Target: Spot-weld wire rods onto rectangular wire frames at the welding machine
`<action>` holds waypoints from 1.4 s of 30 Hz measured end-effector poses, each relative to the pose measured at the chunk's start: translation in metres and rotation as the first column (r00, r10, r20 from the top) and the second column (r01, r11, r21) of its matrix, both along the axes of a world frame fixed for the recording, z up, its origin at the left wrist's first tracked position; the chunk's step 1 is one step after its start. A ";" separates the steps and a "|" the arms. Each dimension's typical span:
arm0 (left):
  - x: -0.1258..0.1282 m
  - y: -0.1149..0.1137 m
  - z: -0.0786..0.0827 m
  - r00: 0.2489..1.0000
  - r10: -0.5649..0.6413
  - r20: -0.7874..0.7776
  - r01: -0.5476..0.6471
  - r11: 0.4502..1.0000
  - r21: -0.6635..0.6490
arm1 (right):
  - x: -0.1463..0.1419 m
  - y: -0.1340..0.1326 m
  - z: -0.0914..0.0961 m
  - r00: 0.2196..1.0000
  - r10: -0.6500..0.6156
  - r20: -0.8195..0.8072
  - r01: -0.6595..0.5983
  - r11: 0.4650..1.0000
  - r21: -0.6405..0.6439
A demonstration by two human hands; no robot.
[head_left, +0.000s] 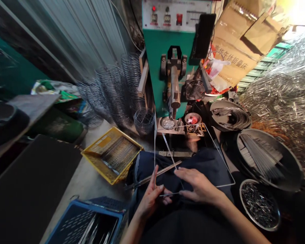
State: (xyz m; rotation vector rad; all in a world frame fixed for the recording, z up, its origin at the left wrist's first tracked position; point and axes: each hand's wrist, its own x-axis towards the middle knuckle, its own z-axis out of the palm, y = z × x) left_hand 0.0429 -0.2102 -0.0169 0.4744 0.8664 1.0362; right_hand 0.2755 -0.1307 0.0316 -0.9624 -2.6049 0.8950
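Observation:
A large bent wire frame (223,160) spans above my lap, with its far side near the machine. My left hand (152,196) is closed around the left side and near corner of this frame, thumb against fingers. My right hand (197,184) has thumb and fingers around a straight flat metal strip (169,147), which lies slanted inside the frame. Its thumb also meets the frame's near wire. A few thin metal rods (157,173) rest across my dark-clothed lap (205,159), beneath the frame.
Ahead stands a green welding machine (156,67) with a dish of small metal pieces (169,123) below its electrode. A yellow crate (112,176) and a blue crate (66,210) stand left. At right are a pan of rods (292,169), a bowl of metal parts (260,205) and heaped wire (287,91).

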 end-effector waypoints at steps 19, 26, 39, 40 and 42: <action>-0.008 -0.001 -0.002 0.999 -0.041 0.036 0.040 0.999 0.037 | -0.005 -0.004 0.005 0.998 0.016 -0.063 -0.015 1.000 0.022; -0.024 -0.007 0.003 0.999 0.051 -0.005 -0.051 0.999 0.004 | 0.044 0.000 -0.003 0.945 -0.324 0.050 0.309 0.932 0.190; -0.020 -0.017 0.013 0.999 0.048 -0.019 -0.047 0.998 0.038 | 0.021 -0.023 -0.003 0.993 -0.122 0.001 0.122 0.992 0.014; -0.019 -0.018 0.013 0.999 0.047 -0.020 -0.046 0.998 0.037 | 0.021 -0.023 -0.002 0.993 -0.122 0.004 0.122 0.993 0.010; -0.019 -0.020 0.013 0.999 0.052 -0.015 -0.052 0.998 0.038 | 0.021 -0.023 -0.001 0.993 -0.122 0.006 0.122 0.993 0.002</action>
